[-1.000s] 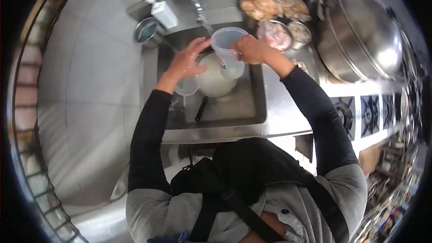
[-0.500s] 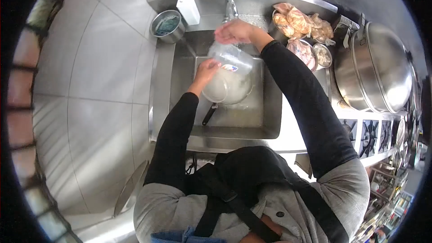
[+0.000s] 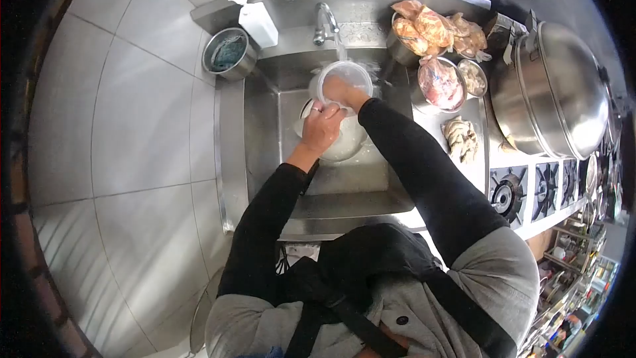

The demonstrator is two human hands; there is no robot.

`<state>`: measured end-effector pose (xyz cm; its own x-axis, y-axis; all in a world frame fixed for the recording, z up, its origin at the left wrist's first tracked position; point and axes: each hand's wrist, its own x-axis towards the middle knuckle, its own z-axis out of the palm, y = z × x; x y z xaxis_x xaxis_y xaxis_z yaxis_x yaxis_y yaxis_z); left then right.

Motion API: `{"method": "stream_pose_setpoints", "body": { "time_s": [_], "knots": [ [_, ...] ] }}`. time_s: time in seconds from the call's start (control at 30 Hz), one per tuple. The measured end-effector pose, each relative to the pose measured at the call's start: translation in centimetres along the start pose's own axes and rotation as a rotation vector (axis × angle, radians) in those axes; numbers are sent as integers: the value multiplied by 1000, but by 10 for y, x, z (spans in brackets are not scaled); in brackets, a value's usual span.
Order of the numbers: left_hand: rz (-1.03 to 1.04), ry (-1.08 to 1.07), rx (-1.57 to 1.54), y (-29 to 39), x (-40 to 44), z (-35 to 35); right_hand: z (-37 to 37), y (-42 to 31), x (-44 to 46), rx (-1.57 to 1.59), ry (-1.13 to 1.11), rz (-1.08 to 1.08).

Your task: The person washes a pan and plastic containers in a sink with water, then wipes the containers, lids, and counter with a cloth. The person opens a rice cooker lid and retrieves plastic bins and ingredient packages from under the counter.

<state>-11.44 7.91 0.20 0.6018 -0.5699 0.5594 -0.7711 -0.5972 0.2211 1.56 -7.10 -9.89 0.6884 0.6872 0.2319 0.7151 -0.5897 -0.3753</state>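
Observation:
A clear plastic container (image 3: 360, 78) is tilted under the faucet (image 3: 324, 25), its round mouth facing me. My left hand (image 3: 322, 129) grips its near rim. My right hand (image 3: 339, 90) reaches inside the container; its fingers are blurred and partly hidden. Water falls from the spout onto the far side of the container. Below them in the sink (image 3: 344, 203) lies a round, pale vessel (image 3: 348, 143) with cloudy water in it. A dark handle (image 3: 309, 178) shows partly beside my left wrist.
A steel pot with a green scouring pad (image 3: 228, 53) and a white pump bottle (image 3: 258, 24) stand at back left. At right are bagged meat (image 3: 440, 83), bagged food (image 3: 424, 26), a small bowl (image 3: 472, 78), a cloth (image 3: 460, 139), a large steel pot (image 3: 563, 93) and stove burners (image 3: 508, 192).
The container has turned from lying sideways to facing me with its mouth. My right hand has moved from above it to inside, and my left hand has shifted to the rim.

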Motion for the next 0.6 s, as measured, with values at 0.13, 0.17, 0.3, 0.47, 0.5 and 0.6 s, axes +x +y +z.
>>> {"method": "stream_pose_setpoints", "body": {
  "time_s": [0.13, 0.17, 0.3, 0.47, 0.5, 0.6],
  "knots": [
    [17, -73, -37, -1, -10, -9, -83, -57, -14, -4, -452, 306],
    [40, -101, -28, -4, -10, -6, -86, -60, -23, -96, -443, 331],
    [94, -313, -59, -5, 23, -3, -37, -23, -60, 112, -356, 291],
    [-35, -480, -148, -40, 23, 55, -96, -38, -61, 571, -271, 596],
    [-87, -601, -108, -42, 31, 61, -90, -34, -68, 328, -107, 468],
    [-177, -580, -46, -40, 60, 87, -171, -117, -151, 267, -4, 846]
  ]
}}
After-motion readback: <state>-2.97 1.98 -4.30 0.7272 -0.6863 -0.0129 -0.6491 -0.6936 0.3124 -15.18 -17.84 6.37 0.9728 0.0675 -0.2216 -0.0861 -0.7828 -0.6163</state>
